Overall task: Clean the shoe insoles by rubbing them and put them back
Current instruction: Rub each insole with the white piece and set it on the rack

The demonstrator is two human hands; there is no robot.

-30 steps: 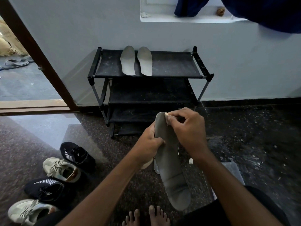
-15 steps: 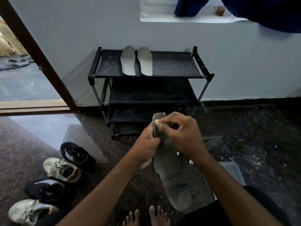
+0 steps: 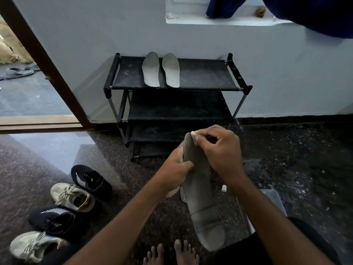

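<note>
Left hand [image 3: 176, 166] grips a grey insole [image 3: 200, 190], right hand [image 3: 219, 152] pinches a white bit [image 3: 193, 134] at its tip
It curls round the insole's left edge; the bit presses on the far end at 12 o'clock, the near end hanging toward 5 o'clock. Past the hands at 12 o'clock, a black rack [image 3: 206, 77] bears two more insoles [image 3: 150, 70] side by side on its top shelf. Four shoes [image 3: 71, 196] lie on the floor at 8 o'clock
</note>
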